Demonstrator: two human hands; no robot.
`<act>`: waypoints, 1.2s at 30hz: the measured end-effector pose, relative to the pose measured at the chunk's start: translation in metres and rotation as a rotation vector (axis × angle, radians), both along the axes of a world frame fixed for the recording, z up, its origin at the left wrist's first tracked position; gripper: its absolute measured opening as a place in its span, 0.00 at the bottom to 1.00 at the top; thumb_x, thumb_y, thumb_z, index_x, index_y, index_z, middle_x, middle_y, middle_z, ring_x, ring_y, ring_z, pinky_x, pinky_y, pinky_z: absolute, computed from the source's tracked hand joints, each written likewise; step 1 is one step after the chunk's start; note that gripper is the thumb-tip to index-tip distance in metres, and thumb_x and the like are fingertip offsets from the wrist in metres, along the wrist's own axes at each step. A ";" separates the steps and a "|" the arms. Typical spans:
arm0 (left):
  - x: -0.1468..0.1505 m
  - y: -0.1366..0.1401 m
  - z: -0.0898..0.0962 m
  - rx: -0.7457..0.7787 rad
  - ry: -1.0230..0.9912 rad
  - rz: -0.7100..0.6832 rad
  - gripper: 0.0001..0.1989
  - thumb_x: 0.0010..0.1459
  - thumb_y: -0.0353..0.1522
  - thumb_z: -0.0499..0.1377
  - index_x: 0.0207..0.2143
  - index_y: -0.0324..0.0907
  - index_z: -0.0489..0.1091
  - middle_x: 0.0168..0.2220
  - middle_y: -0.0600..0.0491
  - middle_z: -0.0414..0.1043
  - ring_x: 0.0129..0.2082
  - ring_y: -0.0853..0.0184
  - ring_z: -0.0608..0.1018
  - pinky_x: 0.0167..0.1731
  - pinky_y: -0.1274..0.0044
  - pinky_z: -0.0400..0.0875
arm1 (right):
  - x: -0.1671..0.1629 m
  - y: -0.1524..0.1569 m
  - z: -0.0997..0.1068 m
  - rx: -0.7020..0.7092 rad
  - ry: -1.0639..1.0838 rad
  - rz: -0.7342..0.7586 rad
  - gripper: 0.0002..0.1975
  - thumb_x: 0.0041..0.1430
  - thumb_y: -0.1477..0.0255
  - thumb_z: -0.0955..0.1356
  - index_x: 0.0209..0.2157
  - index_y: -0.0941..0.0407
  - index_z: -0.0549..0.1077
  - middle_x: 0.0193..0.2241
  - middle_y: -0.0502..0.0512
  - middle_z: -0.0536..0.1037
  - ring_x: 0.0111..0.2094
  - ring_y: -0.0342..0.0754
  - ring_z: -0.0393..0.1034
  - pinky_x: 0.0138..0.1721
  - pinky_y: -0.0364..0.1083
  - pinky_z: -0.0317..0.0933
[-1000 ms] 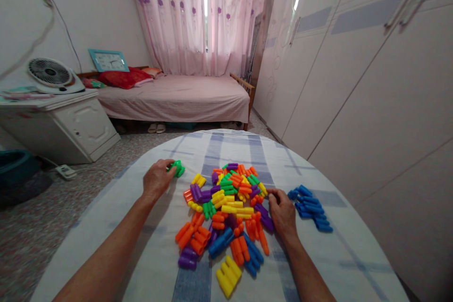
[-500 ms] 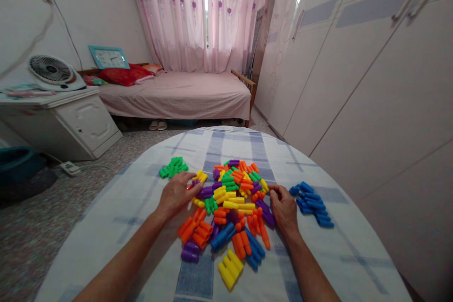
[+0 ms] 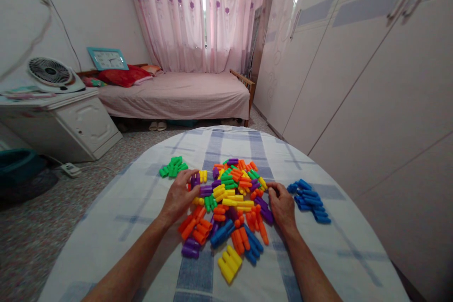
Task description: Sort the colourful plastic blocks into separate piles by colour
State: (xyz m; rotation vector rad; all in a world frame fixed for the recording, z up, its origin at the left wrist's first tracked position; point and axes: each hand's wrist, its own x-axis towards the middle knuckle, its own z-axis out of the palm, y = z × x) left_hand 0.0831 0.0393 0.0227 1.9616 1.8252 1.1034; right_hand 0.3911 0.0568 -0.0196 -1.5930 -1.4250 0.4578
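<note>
A mixed pile of plastic building blocks [image 3: 233,200], shaped like joined tubes in several colours, lies on the round table. At its left edge, my left hand [image 3: 179,196] curls its thumb and fingers around a purple block [image 3: 195,180]. A yellow block [image 3: 203,176] lies just past those fingertips. My right hand [image 3: 282,205] rests at the pile's right edge, fingers bent and thumb close to the index finger. Near its fingertips is a yellow block [image 3: 262,183], with a long purple block [image 3: 264,209] beside the hand. Whether anything sits inside the right fingers is hidden.
Green blocks [image 3: 173,167] form a group at the table's left, blue blocks [image 3: 308,201] another at the right. A yellow block [image 3: 230,264] lies nearest me on the checked tablecloth [image 3: 141,255]. Beyond stand a bed [image 3: 184,94], a wardrobe [image 3: 354,104] and a cabinet with a fan [image 3: 53,73].
Around my left fingertips the purple block shows more fully, and the yellow block beside them has turned slightly. My right hand stays at the pile's edge. The view has shifted a little.
</note>
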 end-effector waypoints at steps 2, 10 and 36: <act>-0.008 -0.006 0.003 0.019 0.024 0.057 0.20 0.50 0.29 0.54 0.48 0.41 0.67 0.48 0.49 0.67 0.45 0.64 0.72 0.46 0.72 0.69 | 0.000 0.000 -0.001 -0.003 0.001 0.000 0.16 0.54 0.65 0.59 0.36 0.56 0.74 0.35 0.56 0.78 0.37 0.50 0.71 0.40 0.47 0.61; -0.051 -0.052 -0.003 -0.274 0.433 0.275 0.19 0.56 0.33 0.50 0.51 0.42 0.66 0.46 0.47 0.68 0.44 0.62 0.73 0.46 0.72 0.67 | -0.001 -0.001 0.001 0.007 -0.012 -0.013 0.16 0.53 0.66 0.59 0.36 0.56 0.74 0.34 0.55 0.78 0.36 0.50 0.71 0.40 0.47 0.61; 0.033 0.025 0.025 -0.380 0.601 -0.123 0.15 0.46 0.33 0.57 0.38 0.44 0.75 0.35 0.48 0.76 0.37 0.59 0.76 0.31 0.75 0.64 | -0.001 -0.001 0.003 0.010 -0.021 -0.002 0.16 0.53 0.66 0.59 0.36 0.57 0.74 0.34 0.56 0.77 0.35 0.50 0.70 0.41 0.47 0.61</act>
